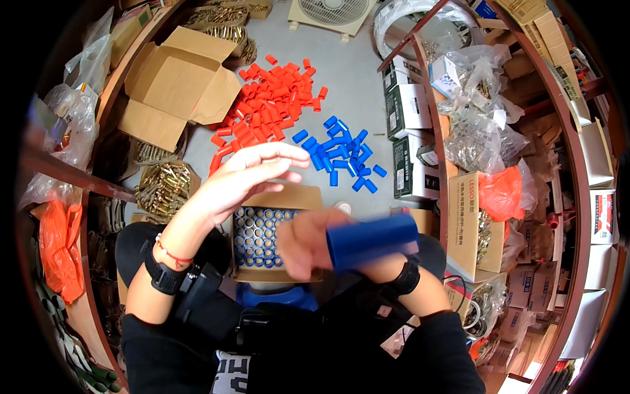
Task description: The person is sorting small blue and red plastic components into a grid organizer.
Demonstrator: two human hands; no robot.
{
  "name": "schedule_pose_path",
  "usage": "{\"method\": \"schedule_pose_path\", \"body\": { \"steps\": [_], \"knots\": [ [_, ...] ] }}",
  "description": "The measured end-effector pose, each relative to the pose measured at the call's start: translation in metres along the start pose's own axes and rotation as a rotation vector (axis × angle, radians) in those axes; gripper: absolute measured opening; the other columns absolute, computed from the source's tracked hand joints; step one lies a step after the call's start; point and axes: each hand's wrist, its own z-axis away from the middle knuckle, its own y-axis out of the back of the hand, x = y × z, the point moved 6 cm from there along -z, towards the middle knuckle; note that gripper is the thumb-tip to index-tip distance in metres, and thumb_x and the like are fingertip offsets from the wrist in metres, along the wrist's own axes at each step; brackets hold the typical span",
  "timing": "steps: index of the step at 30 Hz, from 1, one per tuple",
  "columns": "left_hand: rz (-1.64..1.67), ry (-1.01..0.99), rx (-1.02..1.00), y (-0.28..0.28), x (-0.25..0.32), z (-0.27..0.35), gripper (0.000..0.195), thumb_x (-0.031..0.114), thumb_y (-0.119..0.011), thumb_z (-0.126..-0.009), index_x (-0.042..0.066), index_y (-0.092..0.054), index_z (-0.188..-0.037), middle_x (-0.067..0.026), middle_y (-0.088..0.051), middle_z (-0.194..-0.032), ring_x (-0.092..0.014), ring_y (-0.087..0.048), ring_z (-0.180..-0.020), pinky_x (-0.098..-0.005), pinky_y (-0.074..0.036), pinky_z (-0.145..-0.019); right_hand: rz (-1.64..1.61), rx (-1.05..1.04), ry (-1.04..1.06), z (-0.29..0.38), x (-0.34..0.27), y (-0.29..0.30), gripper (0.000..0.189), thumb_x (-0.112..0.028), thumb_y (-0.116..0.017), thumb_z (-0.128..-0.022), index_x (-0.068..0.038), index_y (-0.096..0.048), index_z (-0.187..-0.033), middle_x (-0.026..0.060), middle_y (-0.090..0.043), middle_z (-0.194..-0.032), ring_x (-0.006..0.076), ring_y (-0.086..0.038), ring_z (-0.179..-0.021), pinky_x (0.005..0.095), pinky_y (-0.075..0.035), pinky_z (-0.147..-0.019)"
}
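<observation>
My left hand [256, 170] is raised above the left side of an open cardboard box [288, 197]. Its fingers are apart and hold nothing. Inside the box stand rows of short blue-rimmed tubes [256, 241], seen end-on. My right hand [307, 241], blurred by motion, is over the box's right half. A large-looking blue plastic tube [371, 241], also blurred, covers part of that hand and wrist. No fingers are seen wrapped around the tube, so I cannot tell whether the hand grips it.
Red tubes [268, 106] and blue tubes [339, 152] lie in loose piles on the grey floor. An opened carton [172, 83] and brass fittings [165, 189] are at left. Boxes [411, 106] and a loaded shelf [438, 133] line the right. A fan unit [334, 10] stands beyond.
</observation>
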Motion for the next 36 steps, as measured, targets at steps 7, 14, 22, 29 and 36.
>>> {"method": "schedule_pose_path", "body": {
  "steps": [7, 14, 22, 29, 36],
  "knots": [
    [-0.046, -0.304, -0.247, -0.018, 0.022, 0.005, 0.087, 0.025, -0.073, -0.044, 0.003, -0.029, -0.116, -0.0087, -0.027, -0.12, -0.019, -0.032, -0.107, -0.0315, -0.029, -0.085, -0.53, 0.218, -0.033, 0.018, 0.028, 0.037, 0.07, -0.058, -0.031, -0.063, -0.007, -0.028, -0.11, 0.0084, -0.038, -0.098, 0.0194, -0.038, -0.085, 0.03, -0.031, -0.072],
    [-0.593, -0.446, -0.275, -0.024, 0.031, 0.019, 0.083, 0.036, -0.071, -0.044, 0.008, -0.035, -0.113, -0.009, -0.027, -0.12, -0.021, -0.03, -0.108, -0.0359, -0.027, -0.086, -0.444, 0.019, -0.164, 0.023, 0.044, 0.02, 0.067, -0.057, -0.023, -0.066, -0.006, -0.03, -0.109, 0.0111, -0.038, -0.098, 0.0239, -0.039, -0.083, 0.0326, -0.032, -0.069],
    [-0.648, -0.537, -0.392, -0.034, 0.031, 0.023, 0.066, 0.028, -0.07, -0.046, 0.007, -0.046, -0.104, -0.0092, -0.038, -0.112, -0.023, -0.035, -0.104, -0.0361, -0.028, -0.086, -0.498, -0.134, -0.233, 0.026, 0.057, 0.008, 0.069, -0.059, -0.023, -0.067, -0.002, -0.033, -0.105, 0.0146, -0.038, -0.097, 0.0239, -0.04, -0.084, 0.033, -0.032, -0.069],
    [-0.217, -0.345, -0.39, -0.028, 0.02, 0.018, 0.066, 0.015, -0.072, -0.047, 0.002, -0.042, -0.105, -0.0092, -0.042, -0.107, -0.02, -0.04, -0.1, -0.0312, -0.03, -0.086, -0.55, -0.086, -0.291, 0.031, 0.054, 0.001, 0.087, -0.073, -0.018, -0.059, 0.001, -0.036, -0.103, 0.0133, -0.04, -0.095, 0.0219, -0.041, -0.084, 0.0312, -0.033, -0.07],
    [0.466, -0.317, -0.087, -0.001, 0.014, 0.011, 0.085, 0.039, -0.069, -0.049, 0.005, -0.027, -0.115, -0.0098, -0.034, -0.116, -0.02, -0.038, -0.101, -0.0297, -0.034, -0.081, -0.353, -0.069, -0.449, 0.032, 0.064, 0.006, 0.084, -0.068, -0.039, -0.056, 0.003, -0.035, -0.1, 0.0103, -0.042, -0.093, 0.0168, -0.042, -0.086, 0.0262, -0.033, -0.071]
  ]
}}
